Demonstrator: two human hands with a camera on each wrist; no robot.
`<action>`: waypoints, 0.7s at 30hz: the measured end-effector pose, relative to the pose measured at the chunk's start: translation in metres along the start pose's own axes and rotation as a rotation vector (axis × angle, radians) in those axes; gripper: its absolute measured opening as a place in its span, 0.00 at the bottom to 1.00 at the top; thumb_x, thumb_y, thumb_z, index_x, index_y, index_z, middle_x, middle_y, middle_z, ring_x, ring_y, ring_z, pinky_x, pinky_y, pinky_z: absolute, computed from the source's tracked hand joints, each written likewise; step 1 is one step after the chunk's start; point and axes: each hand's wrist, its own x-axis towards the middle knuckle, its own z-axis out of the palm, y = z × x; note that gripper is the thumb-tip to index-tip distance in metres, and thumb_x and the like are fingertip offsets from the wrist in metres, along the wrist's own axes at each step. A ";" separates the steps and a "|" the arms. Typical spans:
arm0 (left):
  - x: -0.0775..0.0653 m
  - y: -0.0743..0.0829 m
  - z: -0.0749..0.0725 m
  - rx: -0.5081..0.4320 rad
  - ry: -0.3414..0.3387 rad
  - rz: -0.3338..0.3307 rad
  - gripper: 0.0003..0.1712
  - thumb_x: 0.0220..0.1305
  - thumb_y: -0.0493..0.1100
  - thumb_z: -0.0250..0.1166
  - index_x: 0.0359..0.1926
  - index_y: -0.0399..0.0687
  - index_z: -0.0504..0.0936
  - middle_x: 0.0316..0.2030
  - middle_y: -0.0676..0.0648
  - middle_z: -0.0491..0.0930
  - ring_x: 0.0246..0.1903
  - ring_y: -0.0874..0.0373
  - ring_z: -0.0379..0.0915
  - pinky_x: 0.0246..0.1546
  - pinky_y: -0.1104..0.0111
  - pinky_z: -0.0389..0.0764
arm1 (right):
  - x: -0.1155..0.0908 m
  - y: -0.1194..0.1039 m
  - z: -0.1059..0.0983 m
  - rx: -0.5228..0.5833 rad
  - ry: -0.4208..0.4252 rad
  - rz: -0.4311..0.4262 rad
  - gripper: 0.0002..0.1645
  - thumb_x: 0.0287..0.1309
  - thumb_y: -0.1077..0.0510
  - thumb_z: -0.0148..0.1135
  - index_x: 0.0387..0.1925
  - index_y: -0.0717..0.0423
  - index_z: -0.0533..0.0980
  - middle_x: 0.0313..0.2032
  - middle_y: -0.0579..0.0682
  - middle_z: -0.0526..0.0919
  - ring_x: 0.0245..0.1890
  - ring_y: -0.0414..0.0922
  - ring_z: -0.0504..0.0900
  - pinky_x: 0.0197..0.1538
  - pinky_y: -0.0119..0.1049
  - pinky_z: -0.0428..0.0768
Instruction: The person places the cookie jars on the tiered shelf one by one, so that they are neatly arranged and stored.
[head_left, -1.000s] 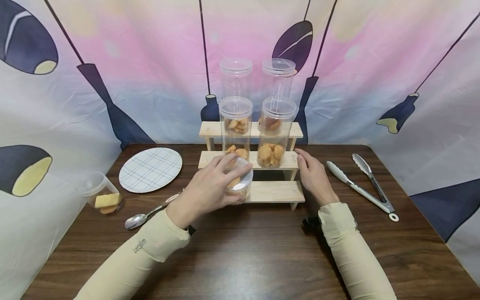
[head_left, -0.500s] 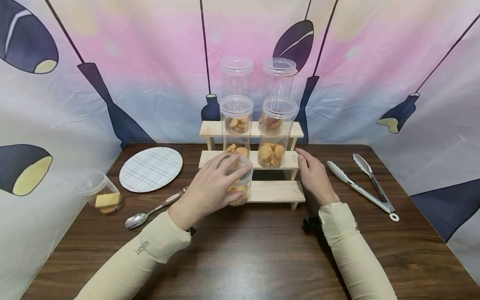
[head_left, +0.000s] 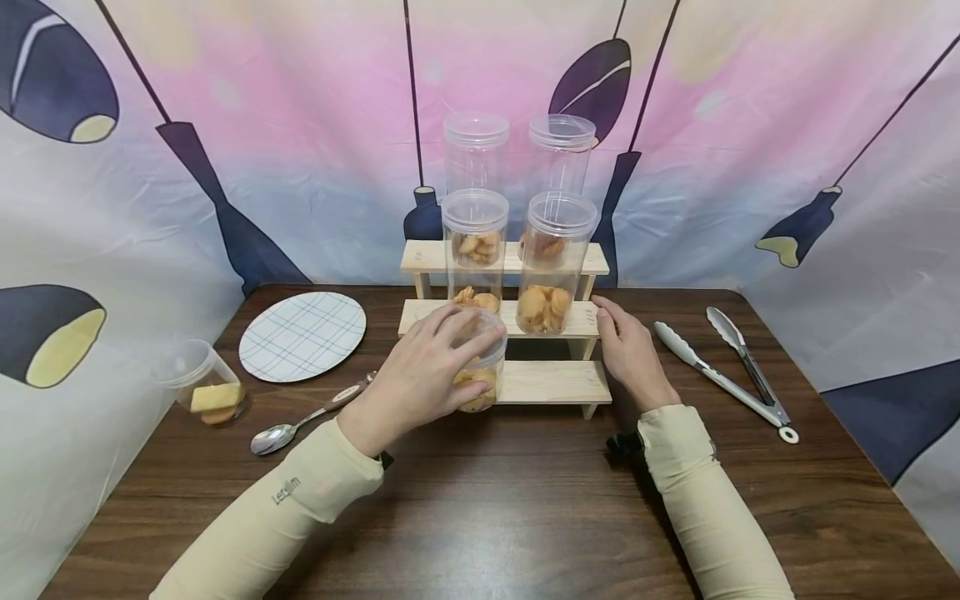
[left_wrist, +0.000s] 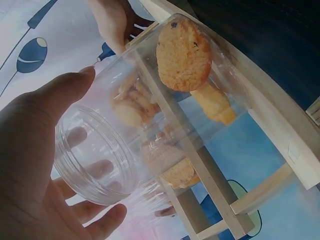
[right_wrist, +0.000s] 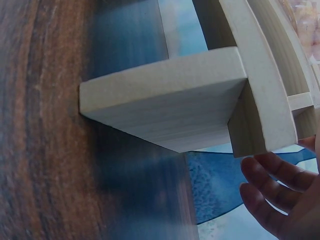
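Observation:
My left hand [head_left: 423,367] holds a clear plastic jar [head_left: 487,371] near its lid, thumb on the near side and fingers around the far side. The jar stands upright at the left end of the bottom step of a wooden tiered stand [head_left: 555,383]. In the left wrist view, cookies [left_wrist: 184,55] lie in its lower part. At the stand's right side, my right hand [head_left: 633,354] has its fingertips at the end of the middle step. In the right wrist view its fingers [right_wrist: 272,190] are loosely bent by the wood, gripping nothing visible.
Two lidded jars of cookies [head_left: 543,308] occupy the middle step, with two more jars [head_left: 558,162] behind on the top step. A checked plate [head_left: 302,337], a spoon [head_left: 277,437] and a leaning jar of yellow and brown pieces [head_left: 216,400] lie left; tongs [head_left: 723,387] lie right.
The jar in my left hand has gone from tilted toward me to upright on the bottom step. My right hand has stayed at the stand's side.

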 end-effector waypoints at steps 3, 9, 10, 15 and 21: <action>-0.002 -0.001 -0.001 -0.021 0.009 -0.011 0.37 0.54 0.59 0.75 0.64 0.56 0.77 0.62 0.42 0.72 0.61 0.41 0.67 0.56 0.48 0.76 | 0.000 0.001 0.000 0.000 -0.001 -0.001 0.33 0.77 0.38 0.34 0.73 0.45 0.66 0.69 0.56 0.71 0.68 0.57 0.69 0.67 0.58 0.68; -0.014 -0.013 -0.017 -0.058 0.032 -0.047 0.42 0.54 0.63 0.73 0.66 0.53 0.75 0.62 0.38 0.73 0.61 0.39 0.68 0.58 0.45 0.74 | 0.000 0.001 0.001 -0.002 -0.005 -0.004 0.33 0.77 0.38 0.34 0.73 0.45 0.65 0.69 0.57 0.70 0.67 0.58 0.69 0.66 0.58 0.68; -0.017 -0.017 -0.022 -0.057 0.034 -0.055 0.43 0.54 0.64 0.73 0.67 0.52 0.74 0.62 0.38 0.73 0.61 0.38 0.68 0.58 0.44 0.74 | 0.001 0.001 0.001 -0.002 -0.004 -0.004 0.33 0.77 0.38 0.34 0.73 0.45 0.65 0.69 0.56 0.70 0.67 0.58 0.69 0.66 0.58 0.68; -0.042 -0.045 -0.046 -0.040 0.051 -0.124 0.47 0.51 0.62 0.73 0.69 0.49 0.72 0.63 0.34 0.71 0.60 0.35 0.67 0.58 0.43 0.72 | 0.001 0.001 0.001 -0.002 -0.002 -0.009 0.33 0.77 0.38 0.34 0.73 0.45 0.65 0.69 0.57 0.70 0.67 0.58 0.69 0.66 0.59 0.68; -0.083 -0.080 -0.076 0.038 0.022 -0.327 0.50 0.46 0.58 0.77 0.71 0.54 0.70 0.64 0.37 0.70 0.60 0.34 0.65 0.54 0.39 0.70 | 0.001 0.002 0.002 -0.003 -0.002 -0.007 0.32 0.77 0.38 0.34 0.73 0.45 0.65 0.68 0.57 0.71 0.67 0.58 0.70 0.66 0.59 0.68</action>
